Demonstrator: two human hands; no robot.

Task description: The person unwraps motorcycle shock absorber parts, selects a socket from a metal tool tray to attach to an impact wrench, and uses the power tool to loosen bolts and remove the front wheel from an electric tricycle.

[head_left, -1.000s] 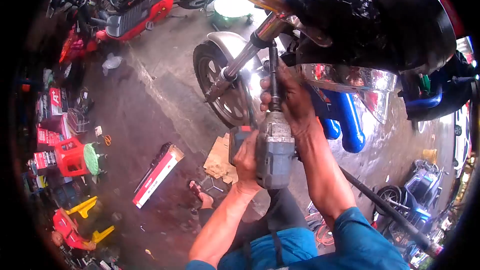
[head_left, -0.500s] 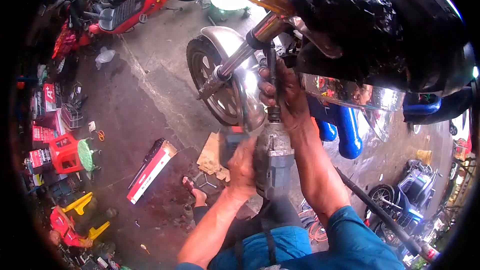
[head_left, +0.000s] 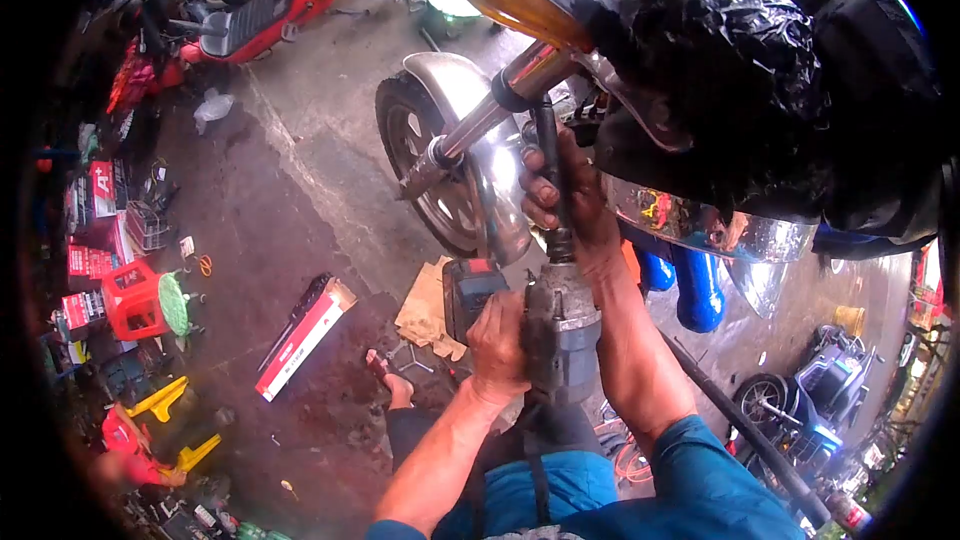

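My left hand (head_left: 497,348) is closed around the handle of a grey cordless impact wrench (head_left: 562,330). Its battery pack (head_left: 474,292) sticks out to the left, past my fingers. My right hand (head_left: 585,195) wraps the long dark socket extension (head_left: 546,140) on the wrench's nose. The extension's far end reaches up beside the chrome fork leg (head_left: 478,125) of a motorcycle; what it meets there is hidden. Below the fork are the silver front mudguard (head_left: 505,185) and the wheel (head_left: 400,140).
Black plastic (head_left: 745,30) covers bodywork at the upper right, above a chrome panel (head_left: 720,215) and blue tubes (head_left: 698,285). On the floor lie cardboard (head_left: 425,310) and a long box (head_left: 300,350). A red stool (head_left: 133,300) stands left, near a person in red (head_left: 130,445).
The wrench and both hands sit slightly lower and further right in view. The battery pack, blurred before, now shows sharply. Both grips are unchanged.
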